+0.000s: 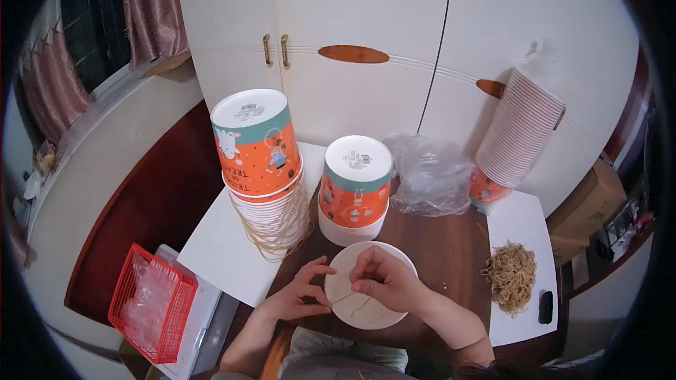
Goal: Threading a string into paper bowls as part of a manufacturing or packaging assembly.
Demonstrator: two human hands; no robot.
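A white paper bucket [384, 312] stands in front of me, its open mouth toward me. Over it, my right hand [386, 283] pinches a thin tan string [344, 298] between thumb and fingers. The string runs across to my left hand [304, 295], whose thumb and a finger appear closed on its other part at the bucket's left rim; its remaining fingers are curved and apart. A loose tail of string dangles inside the bucket.
Beyond are a tall stack of orange-and-teal buckets [259, 151] draped with strings [278, 229], a shorter stack [358, 193] and a clear plastic bag [431, 176]. At right are a leaning bucket stack [521, 127], a string heap [512, 278] and a black object [546, 307]. A red basket [184, 317] sits left.
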